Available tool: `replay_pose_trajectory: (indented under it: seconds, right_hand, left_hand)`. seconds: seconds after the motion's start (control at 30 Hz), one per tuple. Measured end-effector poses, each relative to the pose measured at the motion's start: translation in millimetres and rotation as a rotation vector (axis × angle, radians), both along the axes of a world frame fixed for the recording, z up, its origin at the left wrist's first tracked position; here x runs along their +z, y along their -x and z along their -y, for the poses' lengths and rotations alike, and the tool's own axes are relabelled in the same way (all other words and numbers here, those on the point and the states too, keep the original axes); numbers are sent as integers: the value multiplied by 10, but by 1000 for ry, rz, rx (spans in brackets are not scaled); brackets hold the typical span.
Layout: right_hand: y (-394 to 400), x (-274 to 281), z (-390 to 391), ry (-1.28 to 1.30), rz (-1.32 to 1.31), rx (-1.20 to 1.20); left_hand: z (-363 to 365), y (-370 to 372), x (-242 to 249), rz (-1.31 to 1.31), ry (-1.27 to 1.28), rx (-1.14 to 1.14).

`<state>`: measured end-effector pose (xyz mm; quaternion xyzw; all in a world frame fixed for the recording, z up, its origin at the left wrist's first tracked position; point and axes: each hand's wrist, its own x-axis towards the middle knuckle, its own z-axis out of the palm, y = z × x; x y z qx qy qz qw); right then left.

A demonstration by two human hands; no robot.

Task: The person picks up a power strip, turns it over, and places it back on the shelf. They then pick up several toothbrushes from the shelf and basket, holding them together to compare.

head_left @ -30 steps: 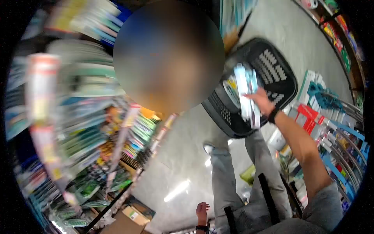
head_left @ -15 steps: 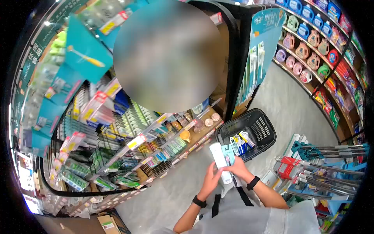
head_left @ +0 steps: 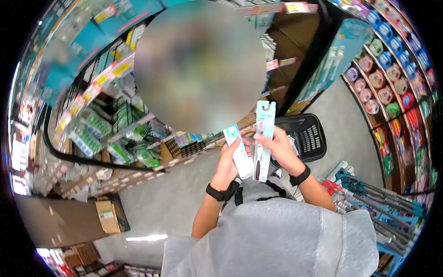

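Observation:
My left hand (head_left: 225, 167) is closed around a narrow white package with a blue top end (head_left: 242, 161); its exact kind I cannot make out. Beside it, my right hand (head_left: 282, 147) grips a toothbrush in a pale teal and white pack (head_left: 265, 123), with a dark handle showing low in the pack. Both packs stand nearly upright in front of my chest, side by side with a small gap. Behind my right hand, on the floor, is a black shopping basket (head_left: 319, 134); its contents are mostly hidden.
To the left runs a shelf rack with green packs (head_left: 97, 121) and price tags. Detergent bottles (head_left: 376, 78) line shelves at the right. Poles with metal handles (head_left: 383, 198) stand at lower right. A cardboard box (head_left: 110, 216) sits at lower left. A blurred circle covers the upper middle.
The two packs, held close together before, are now apart, one in each hand. Both hands have risen in view, and the view has turned, with the basket now partly behind my right hand.

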<state>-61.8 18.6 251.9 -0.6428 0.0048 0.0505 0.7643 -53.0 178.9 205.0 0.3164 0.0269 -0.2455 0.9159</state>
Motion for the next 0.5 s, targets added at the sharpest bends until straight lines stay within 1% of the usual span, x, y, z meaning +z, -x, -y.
replay_pose_trajectory:
  seconds: [0.13, 0.2, 0.27, 0.4, 0.5]
  right_hand:
    - [-96, 150, -110, -111, -69, 87]
    - [-108, 177, -169, -97, -26, 123]
    - [-115, 166, -252, -111, -6, 110]
    - [-79, 104, -332, -94, 33, 39]
    - [-43, 154, -337, -101, 37, -34]
  left_hand:
    - [-312, 64, 94, 56, 101, -27]
    - [-386, 63, 116, 84, 77, 0]
    - [-428, 58, 121, 85, 57, 34]
    - [-470, 77, 61, 82, 118, -8]
    - [-455, 109, 58, 103, -1, 1]
